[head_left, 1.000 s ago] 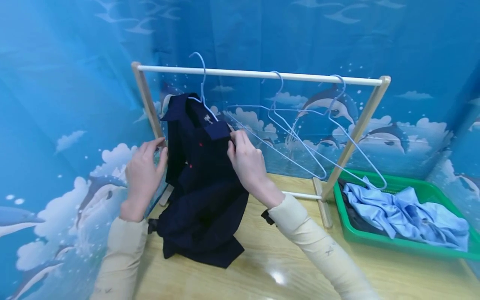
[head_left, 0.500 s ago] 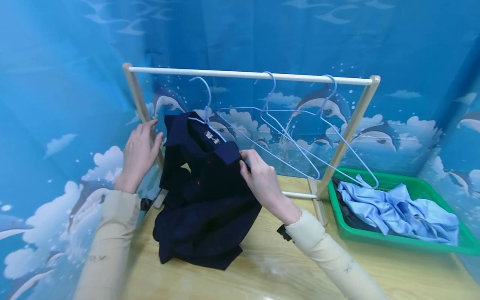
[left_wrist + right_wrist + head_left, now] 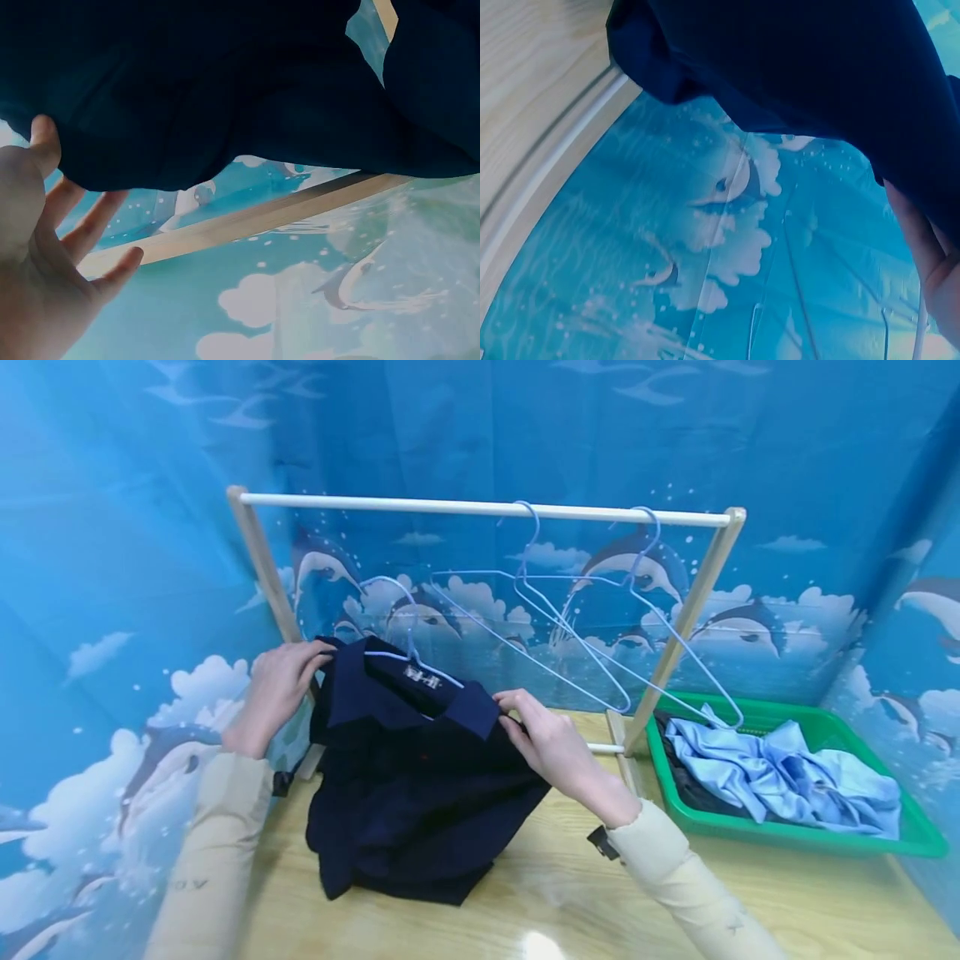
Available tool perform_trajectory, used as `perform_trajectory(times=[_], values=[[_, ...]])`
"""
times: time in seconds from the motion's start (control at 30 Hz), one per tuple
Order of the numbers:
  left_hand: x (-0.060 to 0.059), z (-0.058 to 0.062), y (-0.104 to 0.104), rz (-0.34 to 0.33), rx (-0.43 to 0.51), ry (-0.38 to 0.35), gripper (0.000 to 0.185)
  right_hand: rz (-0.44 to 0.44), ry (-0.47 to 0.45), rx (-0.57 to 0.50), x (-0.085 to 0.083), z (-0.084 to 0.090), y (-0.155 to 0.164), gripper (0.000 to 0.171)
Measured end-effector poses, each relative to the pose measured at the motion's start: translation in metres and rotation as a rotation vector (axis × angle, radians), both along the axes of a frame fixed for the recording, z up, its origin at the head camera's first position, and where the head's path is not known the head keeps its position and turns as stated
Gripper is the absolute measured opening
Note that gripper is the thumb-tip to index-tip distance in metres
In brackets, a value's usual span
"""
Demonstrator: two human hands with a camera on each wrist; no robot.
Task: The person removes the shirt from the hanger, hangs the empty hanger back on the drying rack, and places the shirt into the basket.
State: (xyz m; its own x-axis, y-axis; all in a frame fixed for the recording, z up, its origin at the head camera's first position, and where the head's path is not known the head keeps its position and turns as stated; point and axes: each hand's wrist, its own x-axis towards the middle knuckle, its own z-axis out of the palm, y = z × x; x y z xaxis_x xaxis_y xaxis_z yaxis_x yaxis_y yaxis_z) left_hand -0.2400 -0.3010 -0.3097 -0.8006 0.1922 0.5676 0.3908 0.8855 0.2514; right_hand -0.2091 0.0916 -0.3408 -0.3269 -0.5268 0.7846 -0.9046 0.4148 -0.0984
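A dark navy collared shirt (image 3: 420, 793) hangs between my hands with its neck facing me. Inside its collar sits a light blue wire hanger (image 3: 412, 643); the hook sticks up free, below the rack's rail. My left hand (image 3: 273, 689) pinches the shirt's left shoulder. In the left wrist view, that hand (image 3: 45, 247) has its thumb on the near side of the cloth and other fingers spread beneath. My right hand (image 3: 551, 743) pinches the right shoulder next to the collar. Cloth hides most of the hanger's arms.
Behind the shirt stands a rack with a white rail (image 3: 375, 503) and wooden posts. Two bare wire hangers (image 3: 525, 581) hang on its right part. A green basket (image 3: 802, 843) at the right holds a light blue garment (image 3: 795, 777) and dark cloth. Below is a wooden table (image 3: 585, 893).
The shirt and hanger have come down, so the hook dropped from the rail's height to well below it. My left hand has moved onto the left shoulder; the right hand has moved lower and rightward.
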Motion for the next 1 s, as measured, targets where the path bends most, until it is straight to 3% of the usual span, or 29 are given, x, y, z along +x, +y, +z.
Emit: perform_trajectory(times=[0.13, 0.37, 0.67, 1.0], values=[[0.004, -0.005, 0.002, -0.033, 0.045, -0.041, 0.027, -0.048, -0.024, -0.015, 0.000, -0.001, 0.012, 0.027], [0.010, -0.014, 0.015, -0.062, 0.176, -0.062, 0.029, -0.174, -0.024, -0.012, 0.002, 0.001, 0.033, 0.017], [0.017, -0.026, 0.038, -0.109, 0.210, -0.074, 0.029, -0.332, -0.014, -0.034, 0.008, -0.004, 0.063, 0.019], [0.020, -0.034, 0.071, -0.180, 0.300, -0.081, 0.026, -0.395, -0.028, -0.122, 0.013, -0.010, 0.095, 0.020]])
